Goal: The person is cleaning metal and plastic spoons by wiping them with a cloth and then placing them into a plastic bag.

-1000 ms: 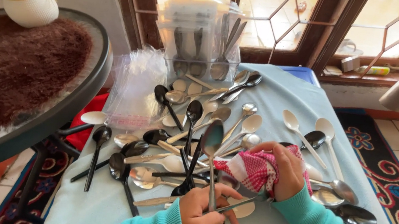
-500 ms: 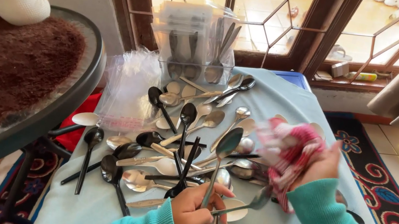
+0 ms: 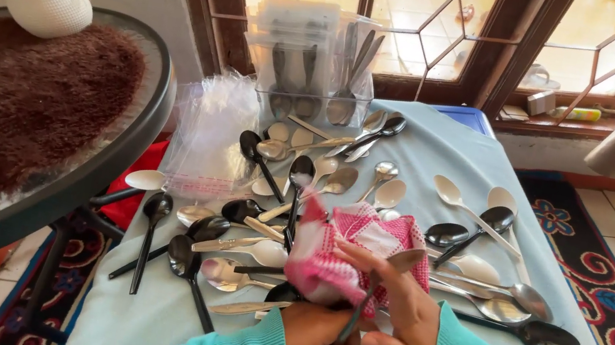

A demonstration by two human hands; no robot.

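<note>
Clenched in my left hand [image 3: 311, 342], low centre of the frame, is a spoon [image 3: 375, 290]; my right hand [image 3: 396, 314] grips the pink cloth [image 3: 343, 259] around it. Rubbing carelessly could slip the spoon onto the pile below.

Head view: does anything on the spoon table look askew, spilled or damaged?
Nothing looks damaged or spilled. The spoons lie in a loose, crisscrossed scatter on the light blue tablecloth rather than in rows. The left hand holds a spoon handle while the right hand presses a pink checked cloth around it.
</note>
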